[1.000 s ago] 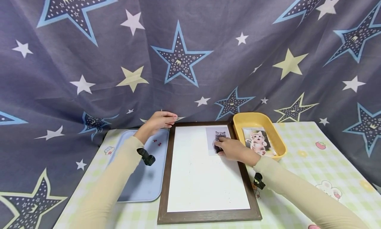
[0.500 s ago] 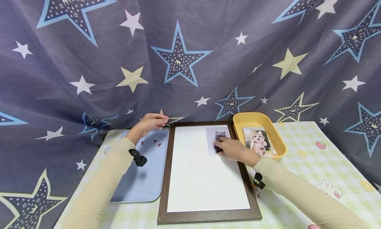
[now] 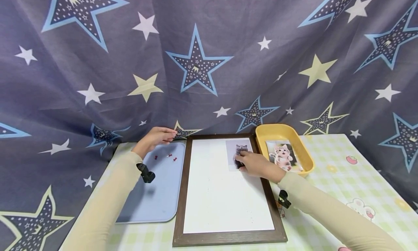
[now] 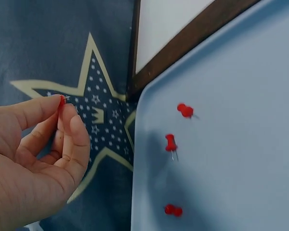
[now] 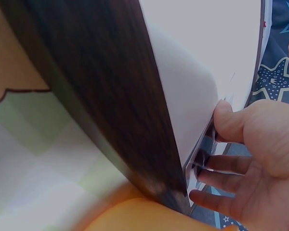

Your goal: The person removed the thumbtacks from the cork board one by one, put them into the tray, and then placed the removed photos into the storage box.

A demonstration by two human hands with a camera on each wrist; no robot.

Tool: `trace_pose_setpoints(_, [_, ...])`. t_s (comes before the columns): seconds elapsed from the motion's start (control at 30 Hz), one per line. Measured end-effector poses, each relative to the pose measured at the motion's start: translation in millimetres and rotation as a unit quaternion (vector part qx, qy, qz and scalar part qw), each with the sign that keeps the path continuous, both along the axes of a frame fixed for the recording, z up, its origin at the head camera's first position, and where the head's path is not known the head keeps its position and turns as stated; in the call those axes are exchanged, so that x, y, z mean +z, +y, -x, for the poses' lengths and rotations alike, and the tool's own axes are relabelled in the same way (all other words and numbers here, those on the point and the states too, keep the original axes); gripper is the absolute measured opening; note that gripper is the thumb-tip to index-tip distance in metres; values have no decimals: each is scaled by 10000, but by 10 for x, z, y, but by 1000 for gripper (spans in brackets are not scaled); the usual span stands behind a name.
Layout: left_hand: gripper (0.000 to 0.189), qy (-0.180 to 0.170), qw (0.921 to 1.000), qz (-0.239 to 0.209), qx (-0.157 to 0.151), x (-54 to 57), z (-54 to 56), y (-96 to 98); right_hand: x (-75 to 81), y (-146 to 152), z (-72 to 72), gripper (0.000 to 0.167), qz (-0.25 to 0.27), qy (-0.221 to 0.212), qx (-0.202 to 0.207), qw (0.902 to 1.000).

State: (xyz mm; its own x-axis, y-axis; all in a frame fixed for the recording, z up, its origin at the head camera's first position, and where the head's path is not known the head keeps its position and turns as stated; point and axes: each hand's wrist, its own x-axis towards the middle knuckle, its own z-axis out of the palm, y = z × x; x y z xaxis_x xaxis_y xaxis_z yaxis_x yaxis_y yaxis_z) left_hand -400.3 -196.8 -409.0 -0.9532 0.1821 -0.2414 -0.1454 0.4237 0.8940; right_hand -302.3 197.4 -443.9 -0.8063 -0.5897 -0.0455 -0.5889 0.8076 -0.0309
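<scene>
My left hand [image 3: 156, 138] is raised over the far edge of the blue tray [image 3: 163, 196], left of the framed white board [image 3: 225, 200]. Thumb and index finger pinch a red push pin [image 4: 62, 101], its metal point sticking out. Three more red push pins lie in the tray, one of them a push pin [image 4: 171, 143] with its point toward the viewer. My right hand [image 3: 258, 165] presses a grey cat photo [image 3: 231, 153] against the board's upper right part with its thumb and fingertips. That hand covers part of the photo.
Right of the board stands a yellow bin [image 3: 305, 153] holding a kitten photo [image 3: 282, 155]. The board has a dark brown frame [image 3: 228, 238]. A checkered cloth [image 3: 346, 182] covers the table, and a star-patterned curtain [image 3: 209, 109] hangs behind.
My left hand has moved left and slightly down, away from the frame's upper left corner, uncovering another pin in the tray. The right hand and the photo have stayed in place.
</scene>
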Motion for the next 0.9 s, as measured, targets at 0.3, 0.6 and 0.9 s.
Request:
trace_pose_setpoints(0.3, [41,-49,9993,269,252,-76,27,-120,-4,-1,1,47,2,-15,-8,10000])
trace_pose_setpoints(0.6, [36,82,9968,699,386,-170,29,-180,-24,-3,8,47,1,-24,-13,10000])
trace_pose_setpoints(0.9, [33,303,9908,1284,301,-243,-8,-190,-22,2,8,46,-13,26,-18,10000])
